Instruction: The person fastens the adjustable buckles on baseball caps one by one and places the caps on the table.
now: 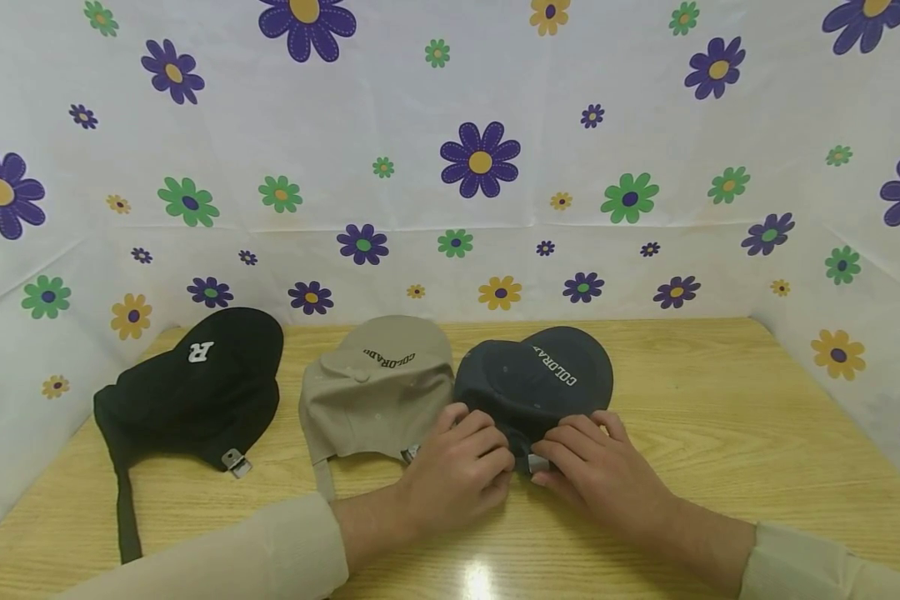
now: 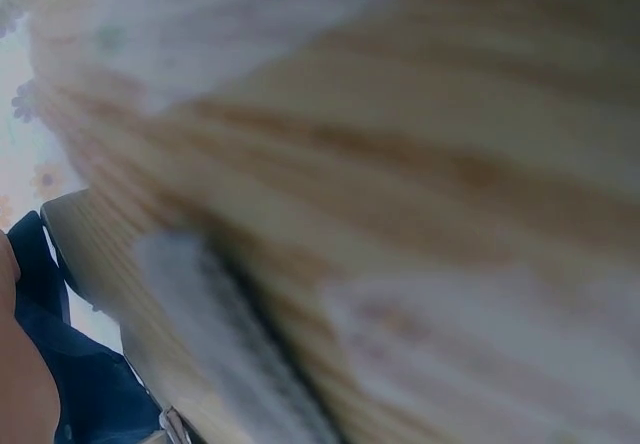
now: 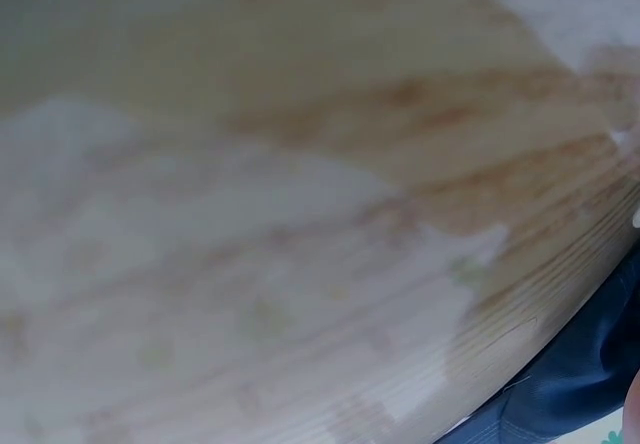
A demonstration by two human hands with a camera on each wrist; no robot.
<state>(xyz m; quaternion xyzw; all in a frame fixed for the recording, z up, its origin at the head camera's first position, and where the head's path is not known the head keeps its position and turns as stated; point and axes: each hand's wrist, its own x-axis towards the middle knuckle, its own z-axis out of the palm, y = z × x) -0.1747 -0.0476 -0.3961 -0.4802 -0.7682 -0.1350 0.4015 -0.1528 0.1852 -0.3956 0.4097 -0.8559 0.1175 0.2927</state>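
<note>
A navy baseball cap (image 1: 487, 367) with "COLORA…" lettering lies on the table, its brim pointing away and its back edge toward me. At that back edge my left hand (image 1: 461, 467), fingers curled, pinches the strap. On the other side of the metal buckle (image 1: 539, 463), my right hand (image 1: 600, 467) grips the cap's strap end with thumb and fingers. Both hands partly hide the strap. Only the navy fabric (image 2: 85, 374) and a sliver of the hand show in the left wrist view; the right wrist view catches the cap (image 3: 570, 394) at its lower right corner.
A beige cap (image 1: 375, 400) lies just left of the navy one, its strap hanging toward me. Further left is a black cap (image 1: 202, 392) with a white R, its buckle and long strap loose. Flower-printed white cloth (image 1: 420, 108) walls in the wooden table (image 1: 690, 417).
</note>
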